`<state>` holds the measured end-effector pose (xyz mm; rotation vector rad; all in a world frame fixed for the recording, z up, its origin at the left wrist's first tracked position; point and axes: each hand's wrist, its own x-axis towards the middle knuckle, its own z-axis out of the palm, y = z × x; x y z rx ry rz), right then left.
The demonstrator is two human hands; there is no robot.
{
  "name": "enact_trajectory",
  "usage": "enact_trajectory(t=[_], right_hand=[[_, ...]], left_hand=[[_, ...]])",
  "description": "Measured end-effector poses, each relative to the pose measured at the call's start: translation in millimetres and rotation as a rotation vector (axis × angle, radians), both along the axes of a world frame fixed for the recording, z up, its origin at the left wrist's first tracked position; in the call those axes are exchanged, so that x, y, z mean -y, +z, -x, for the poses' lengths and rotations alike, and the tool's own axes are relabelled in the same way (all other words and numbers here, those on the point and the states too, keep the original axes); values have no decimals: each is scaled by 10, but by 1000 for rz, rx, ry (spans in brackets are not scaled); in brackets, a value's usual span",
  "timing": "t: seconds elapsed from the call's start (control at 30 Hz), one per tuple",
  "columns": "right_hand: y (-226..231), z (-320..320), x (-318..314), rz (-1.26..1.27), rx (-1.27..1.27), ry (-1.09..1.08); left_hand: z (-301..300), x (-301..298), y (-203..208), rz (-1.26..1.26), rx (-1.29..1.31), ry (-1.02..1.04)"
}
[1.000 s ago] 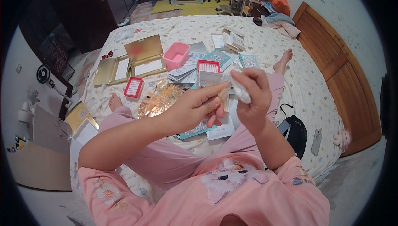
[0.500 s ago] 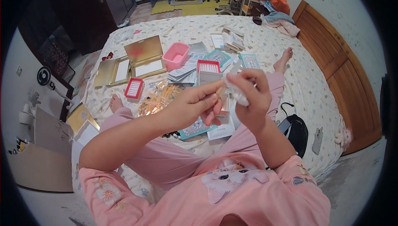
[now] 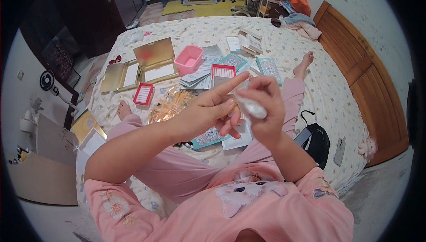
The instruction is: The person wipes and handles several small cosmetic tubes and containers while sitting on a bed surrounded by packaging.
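My left hand (image 3: 207,110) is raised over the bed in front of me, its index finger stretched out and its thumb pressed against the bent fingers. Whether something small sits in that pinch I cannot make out. Close beside its fingers, my right hand (image 3: 271,114) is closed round a crumpled white wad (image 3: 254,108), which looks like tissue or thin film. Beneath the hands lie a teal patterned booklet (image 3: 207,138) and a white packet (image 3: 237,140). A red-rimmed box (image 3: 223,70) of white strips stands just beyond them.
Open gold cases (image 3: 155,55), a pink bin (image 3: 189,58), another red box (image 3: 143,95) and a heap of orange-gold wrappers (image 3: 173,105) spread left of centre. Papers (image 3: 198,77) and a teal box (image 3: 269,69) lie farther off. A black bag (image 3: 317,146) and a phone (image 3: 339,151) rest at right.
My left index finger has straightened out of its bent position. My right hand has shifted slightly down and left with the white wad, and its fingers have curled more.
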<state>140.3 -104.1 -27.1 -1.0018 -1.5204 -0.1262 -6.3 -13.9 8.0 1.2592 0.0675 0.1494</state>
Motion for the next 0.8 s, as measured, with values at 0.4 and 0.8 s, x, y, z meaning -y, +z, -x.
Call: enact_trajectory(t=[0.4, 0.8], right_hand=[[10, -15, -27, -98, 119, -74], [-50, -17, 36, -59, 92, -107]], left_hand=[[39, -6, -95, -96, -28, 10], [40, 2, -131, -148, -47, -2]])
